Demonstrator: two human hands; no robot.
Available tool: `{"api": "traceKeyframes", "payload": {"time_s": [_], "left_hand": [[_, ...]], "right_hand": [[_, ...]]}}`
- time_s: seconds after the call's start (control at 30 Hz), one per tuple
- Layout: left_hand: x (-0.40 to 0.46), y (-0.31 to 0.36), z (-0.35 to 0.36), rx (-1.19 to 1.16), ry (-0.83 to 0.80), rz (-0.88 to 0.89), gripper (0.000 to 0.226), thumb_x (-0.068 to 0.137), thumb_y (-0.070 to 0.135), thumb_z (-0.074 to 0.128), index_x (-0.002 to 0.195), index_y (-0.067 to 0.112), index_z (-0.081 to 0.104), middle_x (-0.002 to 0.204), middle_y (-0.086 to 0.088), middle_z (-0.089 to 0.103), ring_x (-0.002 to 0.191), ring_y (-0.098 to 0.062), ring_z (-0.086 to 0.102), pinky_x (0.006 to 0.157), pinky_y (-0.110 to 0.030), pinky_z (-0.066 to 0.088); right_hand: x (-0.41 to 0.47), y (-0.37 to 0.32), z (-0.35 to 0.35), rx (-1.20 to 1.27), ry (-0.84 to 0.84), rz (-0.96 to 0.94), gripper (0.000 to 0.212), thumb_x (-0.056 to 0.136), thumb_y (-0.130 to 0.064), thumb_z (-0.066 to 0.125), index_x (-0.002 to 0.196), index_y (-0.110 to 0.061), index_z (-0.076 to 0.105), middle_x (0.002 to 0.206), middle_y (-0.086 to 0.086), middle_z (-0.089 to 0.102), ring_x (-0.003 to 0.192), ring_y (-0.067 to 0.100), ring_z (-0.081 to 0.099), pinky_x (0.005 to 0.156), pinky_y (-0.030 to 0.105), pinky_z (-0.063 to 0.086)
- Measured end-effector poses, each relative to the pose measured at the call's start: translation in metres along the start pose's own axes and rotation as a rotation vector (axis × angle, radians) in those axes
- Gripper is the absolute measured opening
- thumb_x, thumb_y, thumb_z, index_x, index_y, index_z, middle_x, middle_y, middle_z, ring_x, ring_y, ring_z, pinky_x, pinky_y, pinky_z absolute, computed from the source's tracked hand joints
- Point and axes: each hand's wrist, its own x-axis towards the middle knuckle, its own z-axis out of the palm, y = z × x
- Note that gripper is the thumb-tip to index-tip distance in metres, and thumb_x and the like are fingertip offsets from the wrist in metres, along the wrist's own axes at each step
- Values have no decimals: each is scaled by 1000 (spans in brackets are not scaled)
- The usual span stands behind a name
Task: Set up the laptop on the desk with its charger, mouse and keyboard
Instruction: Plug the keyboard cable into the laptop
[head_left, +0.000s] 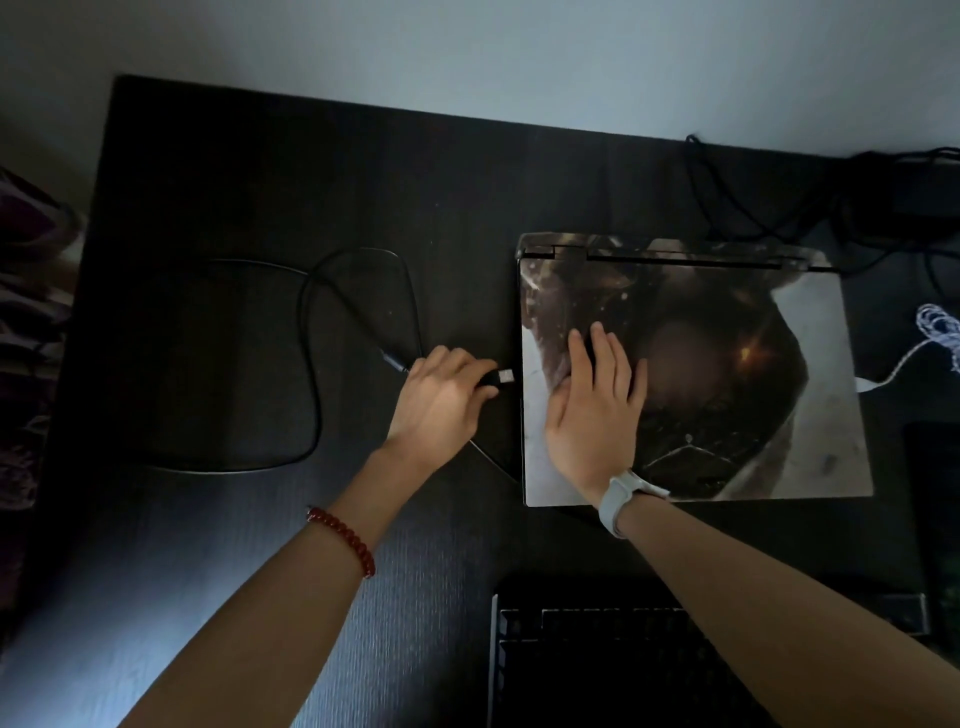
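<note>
The closed laptop (727, 374) lies on the surface (260, 156). Left hand (441, 400) pinches the USB plug (501, 376) just beside the laptop's left edge; right hand (592, 400) presses flat on the lid, fingers straight. The plug looks rigid and its cable limp, so hold is best kept on the plug body.

A dark, wood-grained rectangular desk (249, 171) bears a closed laptop with a printed picture skin on its lid (727, 364) right of centre, and a black keyboard (597, 670) at the near edge, just in front of the laptop. A thin black cable (311, 364) lies in loose loops on the left half, a tangle of black cords (727, 208) at the far right corner, and a coiled white cable (935, 332) at the right edge, beside the laptop.
</note>
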Motion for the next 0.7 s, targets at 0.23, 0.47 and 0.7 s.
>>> {"api": "traceKeyframes", "payload": {"time_s": [0.23, 0.47, 0.7], "left_hand": [[6, -1, -3, -169, -50, -149, 17, 92, 17, 53, 100, 7, 64, 92, -12, 66, 87, -29, 61, 82, -43, 47], [12, 10, 7, -245, 52, -238, 10, 89, 10, 56, 95, 9, 63, 87, -7, 69, 80, -25, 64, 78, -40, 49], [-3, 9, 17, -5, 111, -23, 5, 83, -2, 60, 81, 0, 64, 73, -16, 62, 65, -31, 60, 64, -38, 44]], "right_hand": [[-1, 0, -1, 18, -15, 11, 54, 85, -26, 32, 136, -12, 40, 146, 15, 38, 136, 30, 33, 113, 54, 18], [0, 1, 1, 29, 3, 8, 54, 84, -25, 34, 135, -11, 41, 146, 15, 38, 136, 30, 33, 112, 54, 18], [0, 1, 2, 34, 5, 6, 54, 84, -26, 33, 135, -12, 41, 145, 15, 39, 136, 31, 34, 112, 55, 19]]}}
